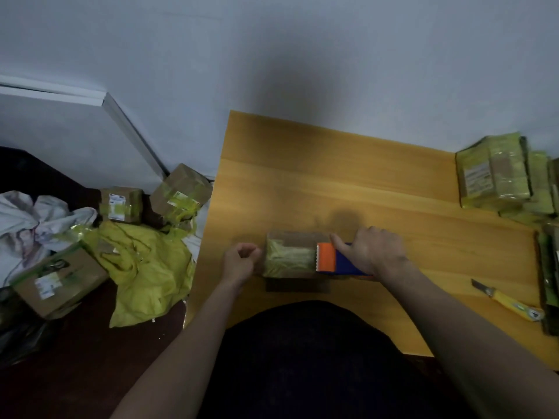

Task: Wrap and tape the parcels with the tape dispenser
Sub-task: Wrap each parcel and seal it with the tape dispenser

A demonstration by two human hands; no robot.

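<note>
We are gripping the orange-and-blue plastic tape dispenser [335, 259] in our right hand [370, 251], at three o'clock of the small brown cardboard parcel [295, 255]. Our left hand [240, 261], loosely curled and holding nothing, is sitting at its nine o'clock. The parcel is looking light and stiff, likely needing bracing at its ends.

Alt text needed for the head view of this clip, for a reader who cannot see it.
A person's right hand draws an orange and blue tape dispenser across a small cardboard parcel on a wooden table, while the left hand rests curled beside the parcel. A yellow utility knife lies to the right; taped boxes sit on the floor to the left.
</note>
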